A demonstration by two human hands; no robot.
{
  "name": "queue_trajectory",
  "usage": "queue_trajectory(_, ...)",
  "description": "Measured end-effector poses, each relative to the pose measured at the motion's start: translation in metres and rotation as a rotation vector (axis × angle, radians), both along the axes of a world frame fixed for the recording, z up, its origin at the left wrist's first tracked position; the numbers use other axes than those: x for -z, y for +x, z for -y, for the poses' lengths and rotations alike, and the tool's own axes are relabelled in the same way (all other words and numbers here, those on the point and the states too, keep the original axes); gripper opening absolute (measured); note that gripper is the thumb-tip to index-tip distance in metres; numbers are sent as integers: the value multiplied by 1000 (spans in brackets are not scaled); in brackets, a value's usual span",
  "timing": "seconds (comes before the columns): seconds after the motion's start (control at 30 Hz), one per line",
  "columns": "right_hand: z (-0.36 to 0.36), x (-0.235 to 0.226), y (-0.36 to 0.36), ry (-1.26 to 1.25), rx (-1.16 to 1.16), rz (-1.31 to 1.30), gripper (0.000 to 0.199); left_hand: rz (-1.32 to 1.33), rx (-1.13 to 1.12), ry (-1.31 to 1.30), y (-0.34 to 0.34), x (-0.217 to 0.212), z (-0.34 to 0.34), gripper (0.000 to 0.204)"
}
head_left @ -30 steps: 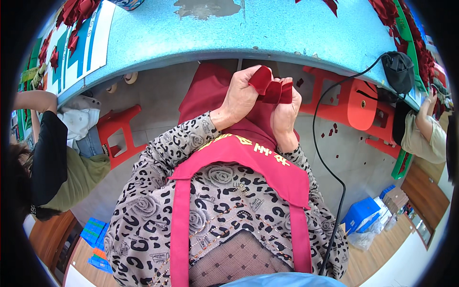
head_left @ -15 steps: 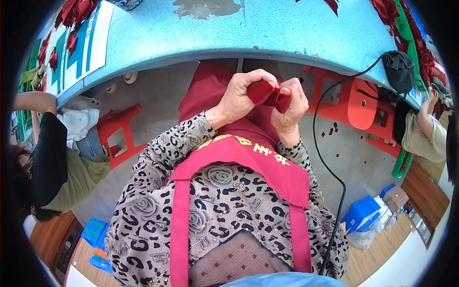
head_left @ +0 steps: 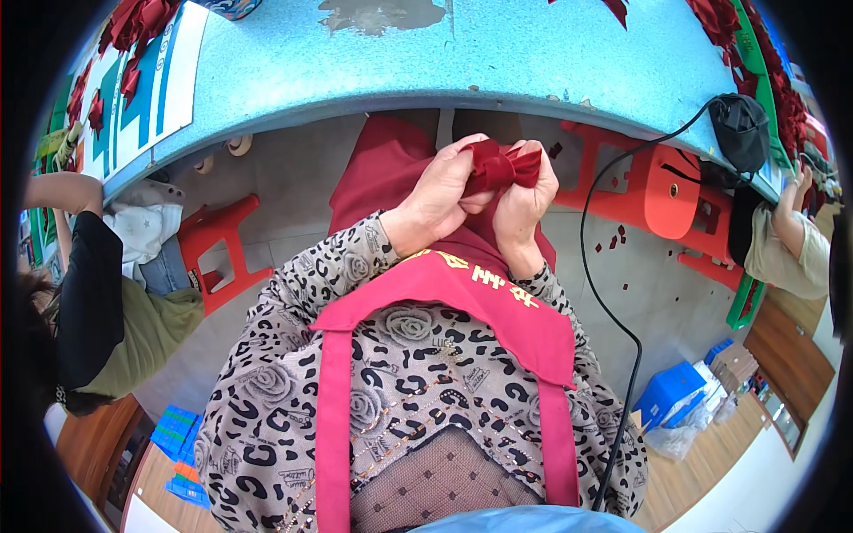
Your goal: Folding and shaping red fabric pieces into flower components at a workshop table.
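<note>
A dark red velvet bow (head_left: pixel 502 167) is held between my two hands, above my lap and just short of the blue table's edge. My left hand (head_left: pixel 442 194) pinches the bow's left loop, its fingers curled beneath. The right loop is gripped by my right hand (head_left: pixel 524 206), thumb and fingers closed on it. The bow's knot shows in the middle, between the hands. Part of the underside is hidden by my fingers. A red apron (head_left: pixel 382 169) covers my lap below the hands.
The blue table (head_left: pixel 355 71) curves across the front, with red bows (head_left: pixel 142 22) at its far left. A black pouch (head_left: pixel 740 133) with a cable hangs at the right edge. Red stools (head_left: pixel 666 191) stand on both sides. People sit left and right.
Both hands have turned the bow so its loops and knot now face up more. My left hand has shifted slightly, with its fingers now under the bow.
</note>
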State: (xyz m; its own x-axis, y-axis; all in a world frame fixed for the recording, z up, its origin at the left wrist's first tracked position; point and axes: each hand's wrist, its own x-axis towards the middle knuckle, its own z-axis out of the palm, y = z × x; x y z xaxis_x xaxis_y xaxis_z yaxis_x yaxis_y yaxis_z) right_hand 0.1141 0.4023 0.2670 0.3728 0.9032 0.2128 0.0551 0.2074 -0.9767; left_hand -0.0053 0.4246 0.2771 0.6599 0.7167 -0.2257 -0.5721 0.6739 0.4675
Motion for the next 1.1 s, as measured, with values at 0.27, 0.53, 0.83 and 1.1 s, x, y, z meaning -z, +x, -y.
queue_trajectory(0.27, 2, -15, -4, 206, 110, 438, 6, -519, -293, -4, 4, -26, 2, 14)
queue_trajectory(0.53, 11, 3, 0, 436, 42, 318, 23, -524, -500, 771, -9, 1, -1, 36)
queue_trajectory(0.83, 11, 18, 25, 706, -264, 602, 48, -487, -591, 1459, -17, 26, -8, 33)
queue_trajectory(1.1, 12, 17, 27, 636, -132, 631, 46, -548, -536, 1341, -8, 12, 2, 36)
